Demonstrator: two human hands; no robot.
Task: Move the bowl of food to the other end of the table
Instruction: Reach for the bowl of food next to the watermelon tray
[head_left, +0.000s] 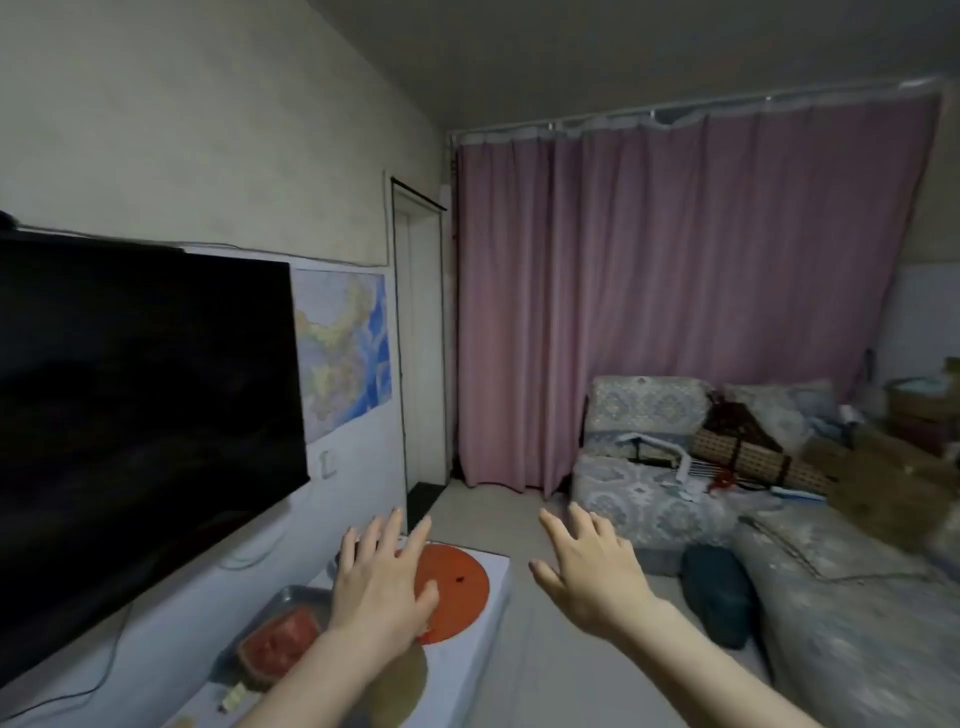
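A white table (488, 613) runs along the left wall below a dark screen. On it lies a round orange mat (457, 587), and a metal tray (291, 597) holds a cut piece of watermelon (280, 639). No bowl can be made out; my left forearm hides part of the tabletop. My left hand (379, 577) hovers over the tray and mat with fingers spread and nothing in it. My right hand (592, 566) is out over the floor to the right of the table, fingers apart and holding nothing.
A large black television (140, 426) and a map (343, 353) hang on the left wall, with cables below. A patterned sofa (649, 467) piled with items stands at the right, a dark cushion (717, 592) beside it. Pink curtains (675, 291) close the far end.
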